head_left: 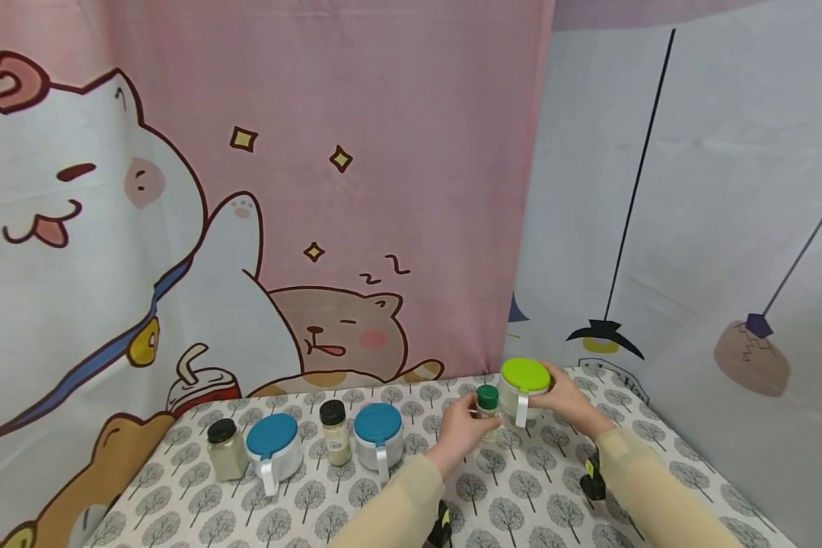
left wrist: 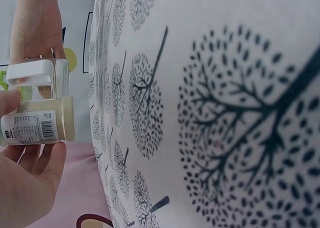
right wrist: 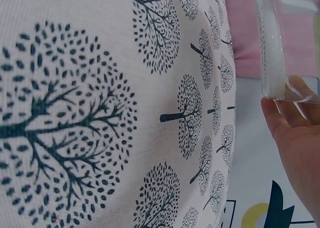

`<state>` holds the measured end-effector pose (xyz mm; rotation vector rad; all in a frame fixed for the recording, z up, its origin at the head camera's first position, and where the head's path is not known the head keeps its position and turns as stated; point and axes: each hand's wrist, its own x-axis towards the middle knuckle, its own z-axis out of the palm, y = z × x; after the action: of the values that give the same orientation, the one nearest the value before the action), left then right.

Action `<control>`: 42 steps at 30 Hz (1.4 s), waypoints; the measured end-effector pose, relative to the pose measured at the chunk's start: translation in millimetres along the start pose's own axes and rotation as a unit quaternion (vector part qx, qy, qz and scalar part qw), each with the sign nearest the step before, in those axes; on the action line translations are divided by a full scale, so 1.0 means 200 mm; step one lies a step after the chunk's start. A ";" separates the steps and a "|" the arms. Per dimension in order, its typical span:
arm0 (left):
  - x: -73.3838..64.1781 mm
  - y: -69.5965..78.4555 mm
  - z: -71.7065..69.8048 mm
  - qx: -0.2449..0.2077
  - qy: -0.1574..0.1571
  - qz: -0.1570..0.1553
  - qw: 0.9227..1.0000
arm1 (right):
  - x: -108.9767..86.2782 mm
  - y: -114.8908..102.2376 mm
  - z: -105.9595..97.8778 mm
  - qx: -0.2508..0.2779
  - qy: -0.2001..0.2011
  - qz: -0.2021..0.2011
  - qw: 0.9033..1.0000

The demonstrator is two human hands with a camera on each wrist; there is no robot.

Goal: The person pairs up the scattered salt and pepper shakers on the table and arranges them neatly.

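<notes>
My left hand (head_left: pixel 457 432) grips a small spice jar with a dark green cap (head_left: pixel 488 396), thumb on one side and fingers on the other. A label with a barcode (left wrist: pixel 46 129) shows on that jar in the left wrist view, with pale contents behind it. My right hand (head_left: pixel 565 397) holds a clear seasoning pot with a lime-green lid (head_left: pixel 526 374) and a white handle (head_left: pixel 522 411). In the right wrist view, fingers curl round the pot's glass (right wrist: pixel 272 53) near its base. Both are upright and side by side, just above the tablecloth.
On the left of the tree-print tablecloth (head_left: pixel 469 487) stand two blue-lidded pots (head_left: pixel 378 423) (head_left: pixel 272 434) with white handles. Beside them are two black-capped spice jars (head_left: pixel 339 443) (head_left: pixel 226 455). A cartoon-print curtain (head_left: pixel 438 190) hangs behind the table and along its right side.
</notes>
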<state>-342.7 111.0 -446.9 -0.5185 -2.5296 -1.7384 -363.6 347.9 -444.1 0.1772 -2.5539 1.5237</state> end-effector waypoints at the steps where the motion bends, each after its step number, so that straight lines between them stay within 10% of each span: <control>1: 0.00 0.00 0.00 -0.002 -0.001 0.003 1.000 | 0.00 0.00 0.00 -0.002 -0.001 0.001 1.000; 42: -0.04 -0.07 -0.10 0.019 0.015 0.002 1.000 | 0.00 -0.03 0.08 0.026 -0.020 -0.032 0.999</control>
<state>-342.3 87.3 -453.4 -0.4917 -2.5343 -1.6790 -364.9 330.4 -446.9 0.2969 -2.5153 1.5781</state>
